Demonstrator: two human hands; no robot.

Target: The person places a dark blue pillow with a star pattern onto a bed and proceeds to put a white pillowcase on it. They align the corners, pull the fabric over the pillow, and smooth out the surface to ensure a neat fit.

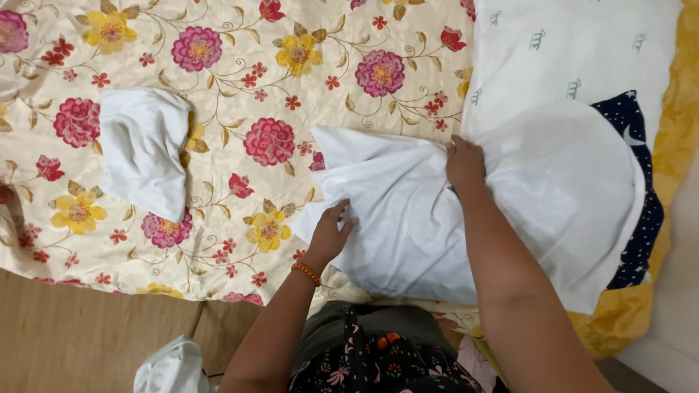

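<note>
A large white cloth (408, 218) lies spread on a flowered bedspread (240, 80) in front of me. My left hand (331, 233) presses on the cloth's near left edge, fingers bent, an orange bead bracelet on its wrist. My right hand (464, 164) grips a bunched ridge of the same cloth near its middle top. To the right the cloth covers part of a dark blue starry fabric (641, 211).
A smaller folded white cloth (145, 153) rests on the bedspread at the left. A white patterned sheet (568, 51) lies at the top right over a yellow blanket (681, 145). More white cloth (171, 367) sits on the floor at the bottom left.
</note>
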